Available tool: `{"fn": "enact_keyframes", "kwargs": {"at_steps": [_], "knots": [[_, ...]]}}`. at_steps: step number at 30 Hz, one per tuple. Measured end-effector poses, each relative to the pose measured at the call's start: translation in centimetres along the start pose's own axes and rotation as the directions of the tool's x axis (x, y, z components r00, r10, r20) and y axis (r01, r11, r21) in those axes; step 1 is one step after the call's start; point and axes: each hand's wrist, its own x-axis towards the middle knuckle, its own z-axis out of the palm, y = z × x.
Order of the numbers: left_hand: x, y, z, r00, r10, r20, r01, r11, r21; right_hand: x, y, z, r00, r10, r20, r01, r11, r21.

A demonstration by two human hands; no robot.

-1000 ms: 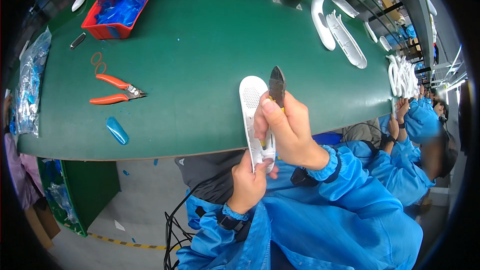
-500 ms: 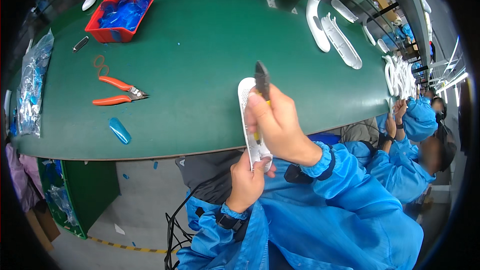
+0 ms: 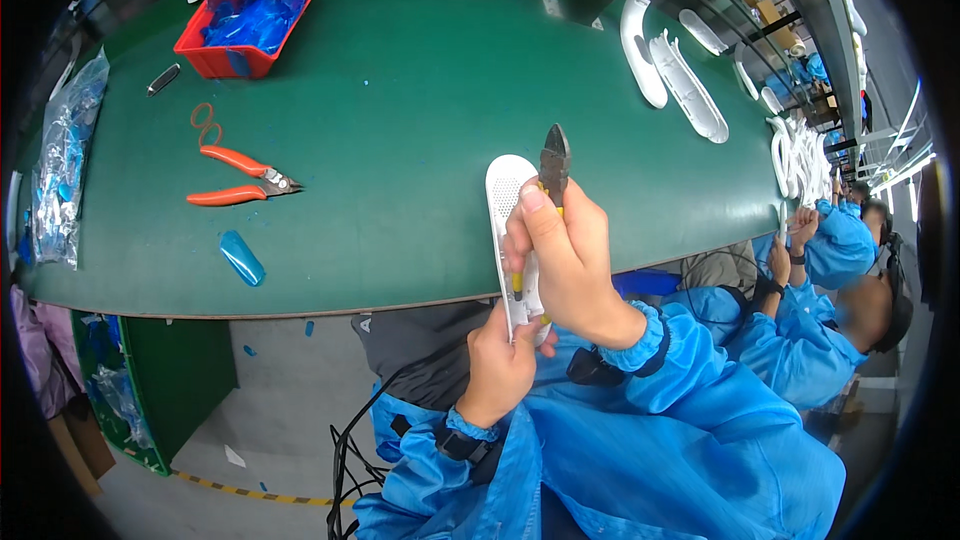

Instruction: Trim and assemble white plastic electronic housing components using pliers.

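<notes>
My left hand (image 3: 498, 368) is closed around the lower end of a long white plastic shell (image 3: 506, 187). The shell stands tilted at the table's front edge, its perforated rounded end pointing away from me. Over its right side, my right hand (image 3: 578, 275) grips pliers (image 3: 555, 158) with yellow handles. Their dark jaws point away from me, above the fist; the fingers hide most of the handles. Whether the pliers touch the shell I cannot tell.
On the green table (image 3: 400, 210) lie orange-handled cutters (image 3: 240, 178), a glossy blue piece (image 3: 242, 258) and a plastic bag (image 3: 68, 165). A red bin (image 3: 215, 65) holds blue film. White shells (image 3: 690, 90) lie at the far right. Co-workers (image 3: 800, 340) sit to the right.
My right hand has shifted slightly right with the pliers, whose jaws now lean more to the right. My left hand still holds the shell. The whole view has shifted a little.
</notes>
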Motion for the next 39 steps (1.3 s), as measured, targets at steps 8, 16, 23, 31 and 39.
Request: {"fn": "enact_keyframes", "kwargs": {"at_steps": [8,16,23,31,39], "knots": [[0.2,-0.2,0.1,0.998,0.056,0.019,-0.056,0.998,0.008,-0.4,-0.1,0.2,0.999,-0.016,-0.037,0.016,1.0,-0.002],[0.3,0.0,-0.1,0.996,0.081,0.025,-0.082,0.996,0.045,-0.5,-0.1,0.5,0.997,-0.05,-0.052,0.047,0.998,-0.052],[0.1,-0.4,0.1,0.999,0.051,0.01,-0.051,0.998,-0.022,-0.1,0.1,0.4,0.996,-0.06,-0.07,0.047,0.984,-0.174],[0.3,-1.1,-0.1,0.999,0.001,0.037,0.004,0.991,-0.134,-0.1,-0.7,0.3,0.98,-0.172,-0.102,0.139,0.954,-0.266],[0.1,-0.1,0.3,0.997,-0.025,0.076,0.045,0.964,-0.263,0.0,-2.6,-4.8,0.997,-0.076,-0.008,0.071,0.956,-0.286]]}}
